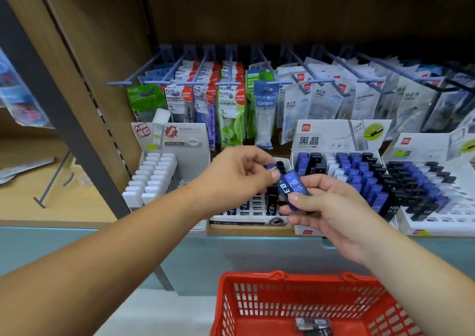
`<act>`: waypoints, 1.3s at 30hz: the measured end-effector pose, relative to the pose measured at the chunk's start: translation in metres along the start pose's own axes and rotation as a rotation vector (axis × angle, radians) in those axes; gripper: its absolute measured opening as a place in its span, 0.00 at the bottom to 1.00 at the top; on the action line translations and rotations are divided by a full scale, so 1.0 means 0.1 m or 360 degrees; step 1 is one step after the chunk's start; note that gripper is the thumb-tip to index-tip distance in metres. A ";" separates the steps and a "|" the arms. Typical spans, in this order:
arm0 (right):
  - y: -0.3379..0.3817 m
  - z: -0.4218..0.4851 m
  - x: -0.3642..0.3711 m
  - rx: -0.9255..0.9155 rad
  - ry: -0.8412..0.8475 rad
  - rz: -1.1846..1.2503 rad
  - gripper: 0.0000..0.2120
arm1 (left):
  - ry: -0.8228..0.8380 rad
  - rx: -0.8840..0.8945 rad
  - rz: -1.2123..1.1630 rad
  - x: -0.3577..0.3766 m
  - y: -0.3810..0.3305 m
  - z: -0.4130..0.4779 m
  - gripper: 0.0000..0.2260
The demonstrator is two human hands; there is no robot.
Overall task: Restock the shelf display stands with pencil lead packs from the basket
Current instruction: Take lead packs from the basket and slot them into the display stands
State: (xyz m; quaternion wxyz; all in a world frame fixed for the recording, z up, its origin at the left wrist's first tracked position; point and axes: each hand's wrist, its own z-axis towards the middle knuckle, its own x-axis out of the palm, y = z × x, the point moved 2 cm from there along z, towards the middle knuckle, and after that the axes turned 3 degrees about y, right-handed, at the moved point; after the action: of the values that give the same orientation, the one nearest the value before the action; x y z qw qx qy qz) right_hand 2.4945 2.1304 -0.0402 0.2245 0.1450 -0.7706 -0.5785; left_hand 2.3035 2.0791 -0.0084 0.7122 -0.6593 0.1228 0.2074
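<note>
**Holding blue lead packs in front of the shelf display stands**

Both hands meet at the centre of the frame, close together. The left hand pinches the upper end of a blue pack between thumb and fingertips. The lower end of this pack lies against the packs in the other hand; whether that hand also grips it cannot be told. The right hand, just below and to the right, clasps a bundle of blue packs marked HB 0.5, thumb across the front and fingers curled behind.

Behind the hands stands the centre display stand, its white grid partly filled with black packs. To its right is a stand of blue and black packs under a header card, and a third stand sits at the right edge. A stand of white packs occupies the centre left. Hanging packets line the pegs above.

The red basket sits at bottom centre, with a few dark packs on its floor.
</note>
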 end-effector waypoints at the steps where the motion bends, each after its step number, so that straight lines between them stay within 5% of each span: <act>1: 0.00 -0.01 0.04 0.0003 0.0024 0.0001 0.12 | -0.0008 -0.0015 -0.0080 -0.01 -0.01 -0.05 0.05; 6: 0.02 -0.07 0.14 -0.0064 -0.0040 -0.0195 0.08 | -0.0306 -0.0021 -0.0015 -0.36 0.06 -0.20 0.05; 13: 0.00 -0.09 0.17 -0.0083 -0.0016 -0.0345 0.05 | -0.0055 0.0099 0.0872 -0.26 0.21 -0.26 0.07; 27: -0.02 -0.04 -0.08 -0.0126 -0.0091 -0.0337 0.05 | 0.0049 0.0180 0.0905 -0.14 0.24 -0.19 0.09; 37: -0.01 -0.17 -0.25 -0.0129 -0.0099 -0.0230 0.07 | -0.0091 0.0190 0.1219 -0.05 0.20 -0.15 0.03; 39: 0.01 -0.25 -0.33 -0.0091 -0.0117 -0.0280 0.08 | -0.0150 0.0155 0.1031 0.05 0.07 -0.17 0.04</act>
State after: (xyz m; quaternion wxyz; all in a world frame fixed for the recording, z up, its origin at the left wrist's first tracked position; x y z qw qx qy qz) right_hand 2.5352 2.1261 -0.0393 0.1484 0.1842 -0.7458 -0.6227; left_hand 2.3065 2.0628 -0.0185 0.6448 -0.5409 0.3028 0.4473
